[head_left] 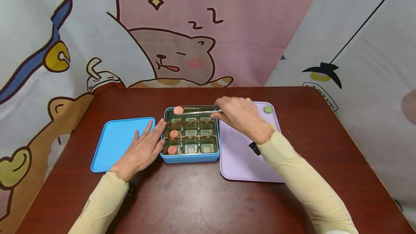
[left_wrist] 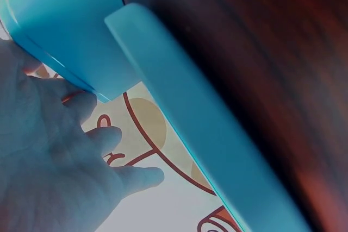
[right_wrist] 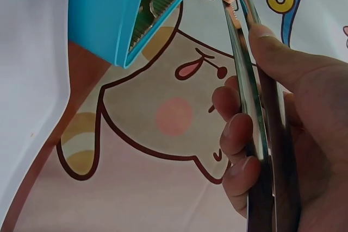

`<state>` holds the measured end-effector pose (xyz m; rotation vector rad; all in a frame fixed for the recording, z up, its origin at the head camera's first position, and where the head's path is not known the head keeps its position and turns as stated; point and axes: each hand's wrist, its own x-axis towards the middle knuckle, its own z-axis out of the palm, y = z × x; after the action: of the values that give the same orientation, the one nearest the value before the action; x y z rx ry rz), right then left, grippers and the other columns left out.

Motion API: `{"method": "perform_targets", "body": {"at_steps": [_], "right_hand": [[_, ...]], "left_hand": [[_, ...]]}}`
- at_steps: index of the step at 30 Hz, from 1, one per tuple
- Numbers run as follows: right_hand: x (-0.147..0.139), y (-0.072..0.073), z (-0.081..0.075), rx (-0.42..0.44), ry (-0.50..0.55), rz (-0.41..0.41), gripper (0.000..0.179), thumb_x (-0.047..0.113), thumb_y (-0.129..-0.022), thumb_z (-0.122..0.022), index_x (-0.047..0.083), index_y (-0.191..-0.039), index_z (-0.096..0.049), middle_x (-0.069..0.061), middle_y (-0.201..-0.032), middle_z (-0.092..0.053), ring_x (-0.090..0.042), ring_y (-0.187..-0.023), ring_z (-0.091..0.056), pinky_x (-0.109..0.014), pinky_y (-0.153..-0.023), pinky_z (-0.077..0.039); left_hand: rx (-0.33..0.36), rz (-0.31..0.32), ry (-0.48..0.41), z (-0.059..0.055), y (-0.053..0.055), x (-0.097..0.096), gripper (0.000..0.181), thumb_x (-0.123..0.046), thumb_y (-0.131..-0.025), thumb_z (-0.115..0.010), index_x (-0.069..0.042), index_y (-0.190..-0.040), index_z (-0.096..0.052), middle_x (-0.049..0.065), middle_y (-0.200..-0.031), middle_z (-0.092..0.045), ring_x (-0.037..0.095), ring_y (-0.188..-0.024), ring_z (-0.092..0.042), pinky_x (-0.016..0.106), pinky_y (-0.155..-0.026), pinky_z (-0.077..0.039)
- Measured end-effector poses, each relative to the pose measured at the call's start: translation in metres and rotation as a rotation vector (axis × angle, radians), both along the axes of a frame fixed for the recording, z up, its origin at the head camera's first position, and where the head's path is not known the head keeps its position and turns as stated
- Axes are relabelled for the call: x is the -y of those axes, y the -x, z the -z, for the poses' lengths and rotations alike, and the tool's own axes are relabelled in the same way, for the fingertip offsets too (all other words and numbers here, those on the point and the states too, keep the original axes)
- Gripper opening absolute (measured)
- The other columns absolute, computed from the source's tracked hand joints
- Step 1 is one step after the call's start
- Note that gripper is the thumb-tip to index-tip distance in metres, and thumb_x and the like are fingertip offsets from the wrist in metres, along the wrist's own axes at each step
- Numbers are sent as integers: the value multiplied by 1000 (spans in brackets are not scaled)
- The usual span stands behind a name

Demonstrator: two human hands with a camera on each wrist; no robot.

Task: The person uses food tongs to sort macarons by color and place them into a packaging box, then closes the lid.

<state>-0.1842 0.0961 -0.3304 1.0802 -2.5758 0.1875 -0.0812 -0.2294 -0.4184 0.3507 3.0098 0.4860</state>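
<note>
My right hand (head_left: 242,116) grips metal tongs (right_wrist: 251,107), whose tips pinch a round pink-orange piece (head_left: 178,110) above the far-left compartment of a blue box (head_left: 190,159). Inside the box sits a gold tray (head_left: 199,136) divided into several compartments. Two similar pink-orange pieces lie in its left column, one in the middle compartment (head_left: 174,134) and one in the near compartment (head_left: 172,150). My left hand (head_left: 143,152) rests against the box's left side with fingers straight and spread. In the left wrist view, its fingertips touch the blue wall.
Left of the box lies a flat blue lid (head_left: 117,138), partly under my left hand. A lilac tray (head_left: 240,165) is on the right, beneath my right forearm. On it are a green round piece (head_left: 268,109) and a partly hidden yellow piece (head_left: 272,126). A patterned curtain hangs behind the brown table (head_left: 195,198).
</note>
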Motion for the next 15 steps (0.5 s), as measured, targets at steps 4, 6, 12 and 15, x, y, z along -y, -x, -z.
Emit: {"method": "perform_targets", "body": {"at_steps": [4, 6, 12, 15], "right_hand": [[8, 3, 2, 31, -36, 18, 34, 47, -93, -75, 13, -94, -71, 2, -76, -64, -21, -59, -63, -40, -44, -45], [12, 4, 3, 41, -49, 24, 34, 47, -94, -74, 14, -92, -69, 3, -75, -61, -22, -58, -62, -40, -43, -43], [21, 8, 6, 57, -83, 34, 34, 47, -95, -74, 15, -86, -66, 3, -73, -58, -23, -55, -59, -39, -42, -41], [25, 10, 8, 67, -99, 41, 35, 47, -95, -73, 15, -85, -64, 3, -72, -57, -24, -55, -59, -39, -43, -41]], "left_hand": [[-4, 5, -9, 0, 0, 0, 62, -39, -113, -32, -13, -168, -18, 2, -174, -13, 38, -158, -9, 77, -115, -10], [-2, 6, -11, 1, 0, 0, 62, -39, -113, -32, -13, -168, -18, 2, -174, -12, 37, -159, -8, 77, -116, -10], [10, 7, -6, 1, 1, 1, 62, -40, -113, -31, -15, -168, -16, 0, -174, -10, 36, -159, -7, 76, -116, -9], [9, 6, 0, 1, 0, 1, 62, -40, -113, -31, -15, -168, -16, 0, -174, -10, 36, -159, -7, 76, -116, -9]]}}
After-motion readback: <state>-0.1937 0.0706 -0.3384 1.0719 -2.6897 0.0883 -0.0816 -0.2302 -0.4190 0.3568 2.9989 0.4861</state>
